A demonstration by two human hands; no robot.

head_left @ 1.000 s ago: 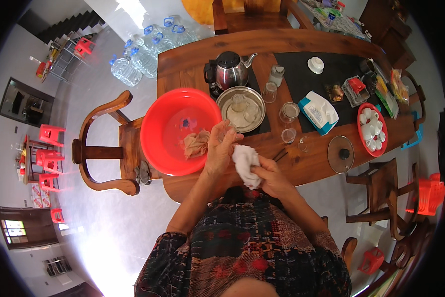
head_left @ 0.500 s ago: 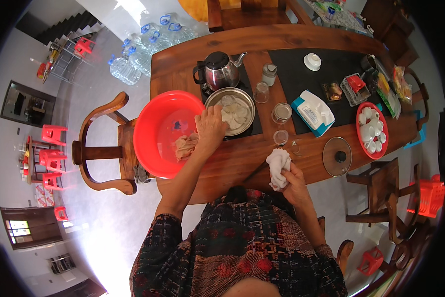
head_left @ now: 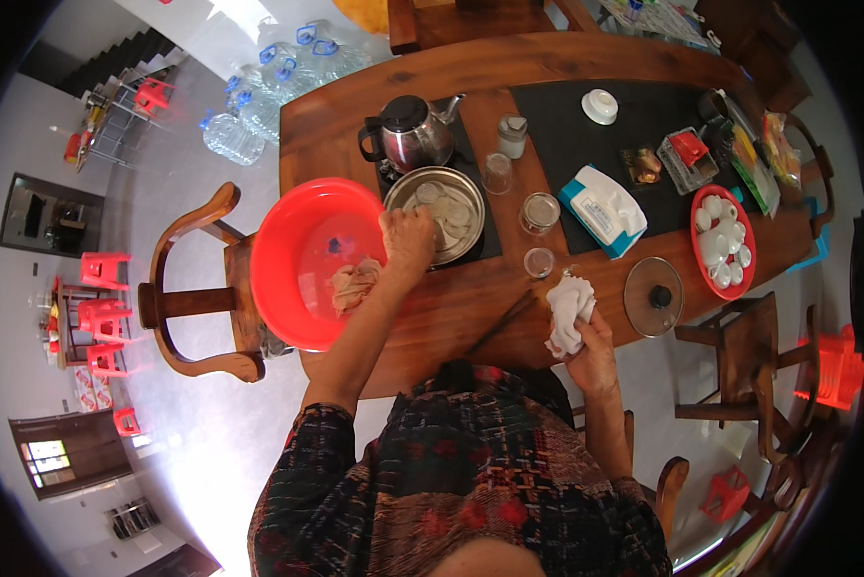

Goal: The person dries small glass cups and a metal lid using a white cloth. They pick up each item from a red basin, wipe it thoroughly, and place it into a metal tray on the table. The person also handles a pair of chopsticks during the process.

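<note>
My left hand (head_left: 409,245) is at the near left rim of a round steel pot (head_left: 481,221), its fingers curled together. Whatever they may hold is hidden. Several clear glass cups (head_left: 448,211) lie inside the pot. In my right hand (head_left: 595,358) a crumpled white cloth (head_left: 570,313) is gripped over the table's near edge. Left of the pot stands a large red basin (head_left: 276,279) with a wet beige cloth (head_left: 356,286) in it. A short glass (head_left: 538,263) and a larger glass (head_left: 539,213) stand beyond the white cloth.
Behind the pot is a steel kettle (head_left: 415,139). A glass lid (head_left: 654,297), a tissue pack (head_left: 602,212) and a red tray (head_left: 696,234) of white cups occupy the table's right side. A wooden chair (head_left: 196,298) stands at the left, with water bottles (head_left: 233,139) on the floor.
My right hand has shifted slightly right with the white cloth, which now hangs looser and more upright. My left hand stays at the pot's rim. The whole view has shifted slightly.
</note>
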